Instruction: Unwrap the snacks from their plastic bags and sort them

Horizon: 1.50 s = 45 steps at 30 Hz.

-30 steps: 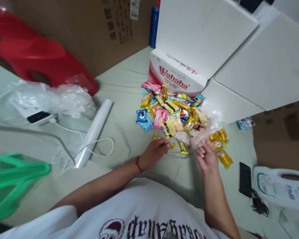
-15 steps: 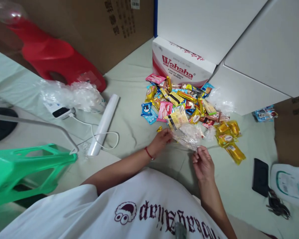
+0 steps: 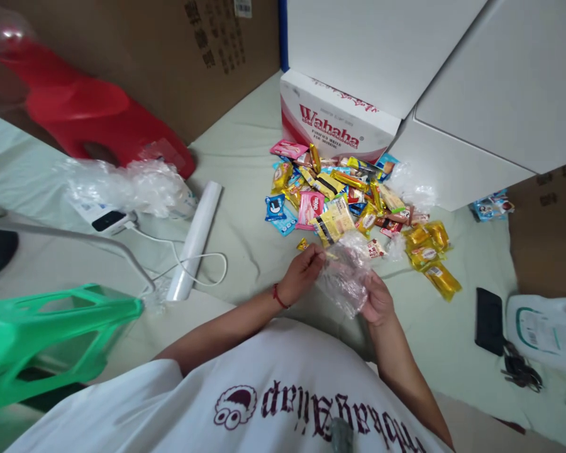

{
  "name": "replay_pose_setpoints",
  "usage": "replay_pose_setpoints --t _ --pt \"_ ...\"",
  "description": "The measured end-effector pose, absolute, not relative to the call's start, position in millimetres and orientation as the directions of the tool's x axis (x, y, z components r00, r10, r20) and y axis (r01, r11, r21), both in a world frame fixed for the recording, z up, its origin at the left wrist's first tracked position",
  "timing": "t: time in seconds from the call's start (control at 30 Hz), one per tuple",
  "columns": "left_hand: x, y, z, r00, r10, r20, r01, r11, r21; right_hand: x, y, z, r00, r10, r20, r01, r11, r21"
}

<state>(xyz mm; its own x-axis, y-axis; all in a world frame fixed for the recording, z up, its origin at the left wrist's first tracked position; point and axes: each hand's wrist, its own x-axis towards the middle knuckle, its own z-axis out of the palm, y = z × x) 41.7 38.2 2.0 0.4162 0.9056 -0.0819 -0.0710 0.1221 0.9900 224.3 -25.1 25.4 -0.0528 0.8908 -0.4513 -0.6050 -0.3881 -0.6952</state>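
Observation:
A clear plastic bag [image 3: 343, 278] is stretched between both of my hands, just in front of my chest. My left hand [image 3: 303, 272] pinches its left edge, and my right hand [image 3: 377, 301] grips its lower right side. Just beyond the bag lies a pile of small snack packets [image 3: 349, 204] in yellow, pink and blue wrappers on the pale green sheet. A few gold packets [image 3: 427, 251] lie at the pile's right.
A white and red Wahaha box [image 3: 332, 123] and big white boxes stand behind the pile. A roll of plastic [image 3: 195, 239], a cable, crumpled clear plastic [image 3: 132, 185], a red stool [image 3: 89, 113] and a green stool [image 3: 47, 333] are left. A black phone [image 3: 488, 318] and keys lie right.
My right hand has pulled the clear bag down from the pile toward my chest, and both hands now hold it closer together.

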Motion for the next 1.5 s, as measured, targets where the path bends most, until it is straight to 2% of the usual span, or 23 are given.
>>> replay_pose_setpoints --t 0.23,0.37,0.6,0.73,0.97,1.03,1.1,1.17,1.2,1.27,1.33,1.37,1.43,1.5 --pt "13 47 -3 0.318 0.947 -0.054 -0.033 0.068 0.997 241 -34 23 0.111 0.863 -0.493 -0.438 -0.402 -0.804" --pt "-4 52 -5 0.267 0.958 -0.106 0.001 0.11 0.994 263 -49 33 0.207 0.837 -0.507 -0.327 -0.429 -0.842" --pt "-12 47 -13 0.272 0.955 -0.12 -0.012 0.128 0.992 297 -78 46 0.342 0.838 -0.425 -0.168 -0.39 -0.905" --pt "-11 41 -18 0.267 0.951 -0.157 -0.094 0.188 0.978 302 -82 40 0.402 0.845 -0.352 -0.057 -0.361 -0.931" --pt "-18 37 -22 0.261 0.911 -0.319 -0.148 0.364 0.919 303 -83 32 0.479 0.832 -0.281 -0.059 -0.289 -0.956" --pt "-19 37 -20 0.179 0.936 -0.304 -0.115 0.327 0.938 295 -84 34 0.507 0.829 -0.236 -0.047 -0.247 -0.968" --pt "-19 36 -14 0.011 0.971 -0.237 -0.035 0.238 0.971 282 -87 38 0.579 0.801 -0.152 -0.017 -0.175 -0.984" --pt "-19 32 -1 -0.118 0.981 -0.157 0.048 0.163 0.985 263 -92 43 0.666 0.746 -0.008 0.102 -0.102 -0.99" --pt "-18 28 7 -0.096 0.983 -0.155 0.062 0.161 0.985 252 -95 46 0.676 0.731 0.095 0.211 -0.069 -0.975" --pt "-11 17 26 0.138 0.957 -0.254 0.018 0.254 0.967 232 -101 50 0.571 0.752 0.329 0.486 0.014 -0.874" --pt "1 6 42 0.442 0.82 -0.363 -0.051 0.426 0.903 212 -103 50 0.322 0.811 0.488 0.69 0.152 -0.708" --pt "10 1 47 0.536 0.749 -0.39 -0.071 0.5 0.863 204 -102 49 0.186 0.834 0.519 0.737 0.23 -0.635" --pt "28 -6 48 0.571 0.708 -0.415 -0.086 0.555 0.827 189 -98 44 -0.034 0.866 0.499 0.748 0.353 -0.561" --pt "45 -8 39 0.503 0.756 -0.419 -0.064 0.516 0.854 178 -95 40 -0.194 0.889 0.414 0.713 0.418 -0.563"
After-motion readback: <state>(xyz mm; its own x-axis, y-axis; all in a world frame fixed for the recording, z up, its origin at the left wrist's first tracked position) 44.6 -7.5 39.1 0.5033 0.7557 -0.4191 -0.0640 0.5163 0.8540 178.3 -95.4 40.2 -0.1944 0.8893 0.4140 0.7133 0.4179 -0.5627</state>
